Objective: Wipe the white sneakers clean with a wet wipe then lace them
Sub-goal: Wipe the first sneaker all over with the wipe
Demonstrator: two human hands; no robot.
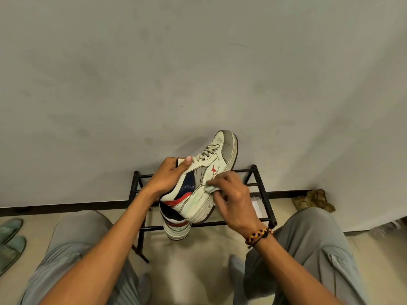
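A white sneaker with grey toe, red cross mark and laces is held in the air, toe pointing up and away. My left hand grips it at the tongue and collar. My right hand presses a crumpled wet wipe against the sneaker's side near the heel. A second sneaker sits below it on the rack's front bar, mostly hidden by the first.
A black metal shoe rack stands against the grey wall, with a white wipe packet on it. Two green slippers lie at the far left. A brown crumpled rag lies at the right. My knees frame the floor.
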